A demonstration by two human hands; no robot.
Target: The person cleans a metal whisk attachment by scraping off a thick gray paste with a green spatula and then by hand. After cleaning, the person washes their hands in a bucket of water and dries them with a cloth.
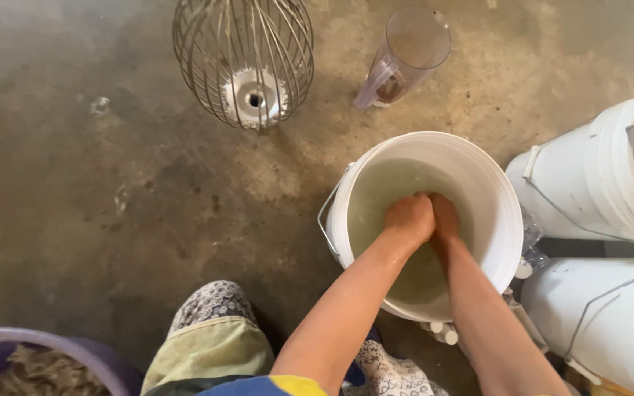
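left hand (409, 218) and right hand (445, 214) fisted together, submerged, contents unclear | white bucket (500, 213) water-filled: likely heavy, sloshy, wet-slick; lift by wire handle (324, 220) at 9 o'clock | whisk (243, 59) at 11 o'clock

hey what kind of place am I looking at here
Probably a back work area of a commercial kitchen or bakery. A large mixer whisk stands on the stained concrete floor, with a clear jug and white buckets nearby.
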